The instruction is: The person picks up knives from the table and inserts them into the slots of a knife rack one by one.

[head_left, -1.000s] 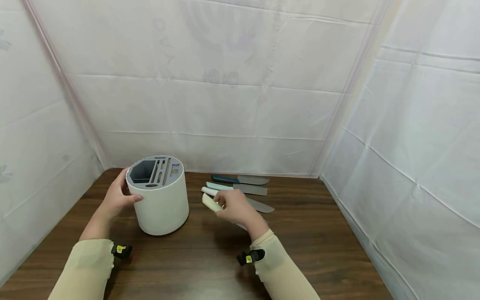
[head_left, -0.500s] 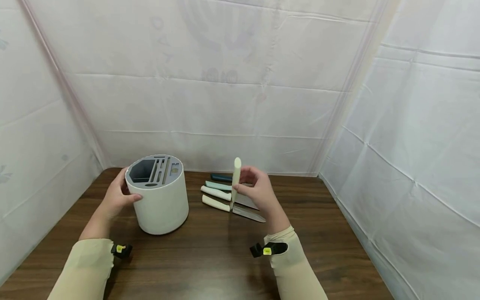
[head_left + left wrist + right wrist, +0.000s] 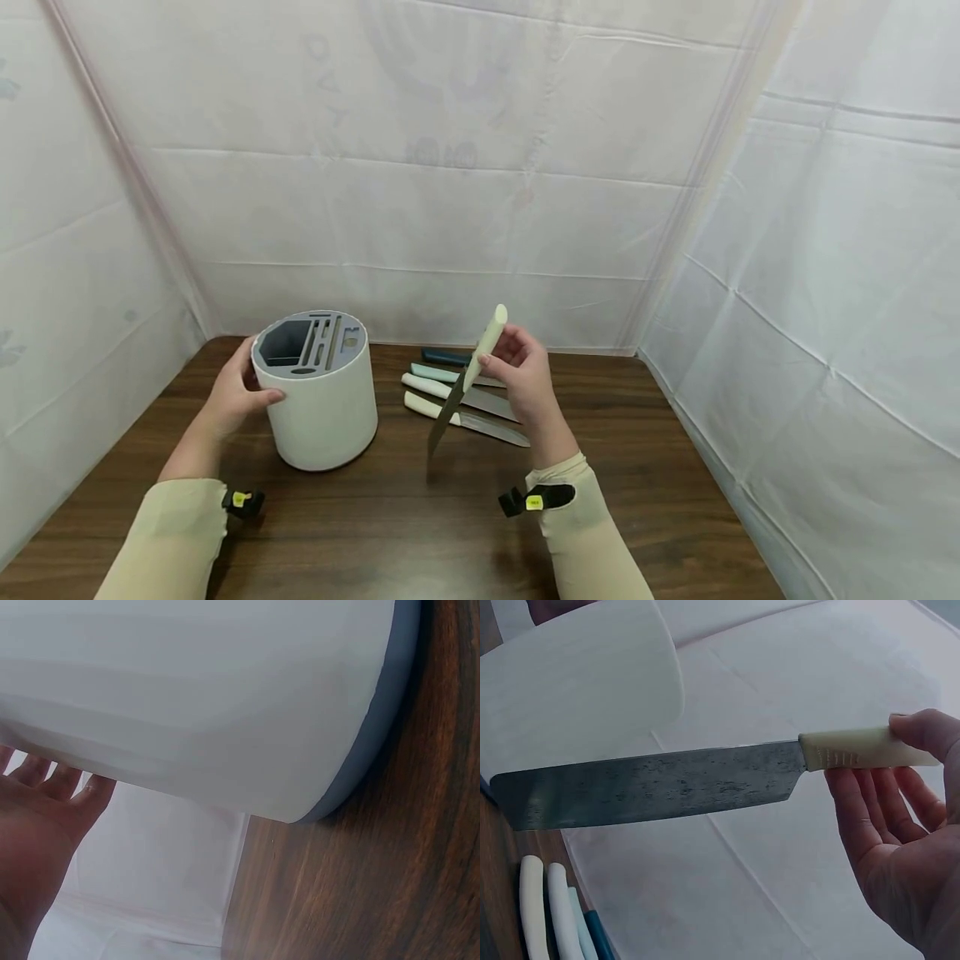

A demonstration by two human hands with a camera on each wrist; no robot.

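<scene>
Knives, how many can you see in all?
5. One cream-handled knife is held blade-down in the right hand. Four lie side by side on the table behind it: cream, cream, light teal, dark teal.

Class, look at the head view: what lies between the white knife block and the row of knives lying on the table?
The held knife's blade, hanging tip-down from the right hand, between knife block and lying knives; below it, bare table.

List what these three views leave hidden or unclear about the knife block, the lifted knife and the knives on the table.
- Knife block: slot depth hidden in the head view; the left wrist view shows only its wall and base rim.
- Left hand: fingers behind the block, contact unseen.
- Lifted knife: the right hand covers the handle's end in the right wrist view.
- Knives on the table: blades partly hidden by the hand; the wrist view's bottom edge cuts off the handles.
</scene>
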